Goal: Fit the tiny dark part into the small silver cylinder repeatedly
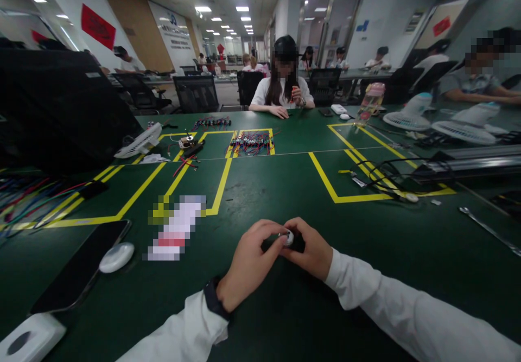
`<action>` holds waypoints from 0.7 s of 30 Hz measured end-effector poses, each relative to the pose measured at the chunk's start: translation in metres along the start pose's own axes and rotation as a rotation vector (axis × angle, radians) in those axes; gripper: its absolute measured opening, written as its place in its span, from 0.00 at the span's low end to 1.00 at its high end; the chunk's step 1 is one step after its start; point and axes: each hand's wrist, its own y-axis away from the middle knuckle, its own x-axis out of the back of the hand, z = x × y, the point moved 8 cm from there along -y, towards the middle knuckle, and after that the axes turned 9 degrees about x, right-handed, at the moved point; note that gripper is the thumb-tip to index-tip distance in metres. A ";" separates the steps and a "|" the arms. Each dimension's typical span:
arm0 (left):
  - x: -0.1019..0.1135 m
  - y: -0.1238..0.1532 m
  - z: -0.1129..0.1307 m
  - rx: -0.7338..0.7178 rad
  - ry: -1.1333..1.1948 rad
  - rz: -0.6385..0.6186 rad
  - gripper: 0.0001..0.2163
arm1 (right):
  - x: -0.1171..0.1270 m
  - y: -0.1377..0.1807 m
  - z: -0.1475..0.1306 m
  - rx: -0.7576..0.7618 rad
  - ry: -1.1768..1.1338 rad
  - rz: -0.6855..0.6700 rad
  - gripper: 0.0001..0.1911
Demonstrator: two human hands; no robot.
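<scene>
Both my hands meet at the near middle of the green table [285, 188]. My left hand [250, 261] and my right hand [309, 251] are closed together around a small black part with a round white piece [288, 237] on top. Fingertips of both hands pinch it just above the table surface. White sleeves cover both my forearms, and a dark watch band sits on my left wrist.
A black phone [81, 270] and a white oval case [116, 256] lie at the near left. Bundles of coloured wires [250, 143] sit inside yellow-taped boxes farther back. White fans [407, 113] and black cables [391, 175] are at right. A person sits across the table.
</scene>
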 end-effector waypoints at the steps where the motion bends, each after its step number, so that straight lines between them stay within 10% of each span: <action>1: 0.001 -0.002 0.001 -0.004 0.005 0.017 0.06 | 0.000 0.000 0.001 -0.003 -0.004 -0.002 0.18; 21: 0.010 0.013 -0.044 0.065 -0.303 -0.048 0.07 | 0.002 0.003 -0.007 0.075 0.099 0.008 0.20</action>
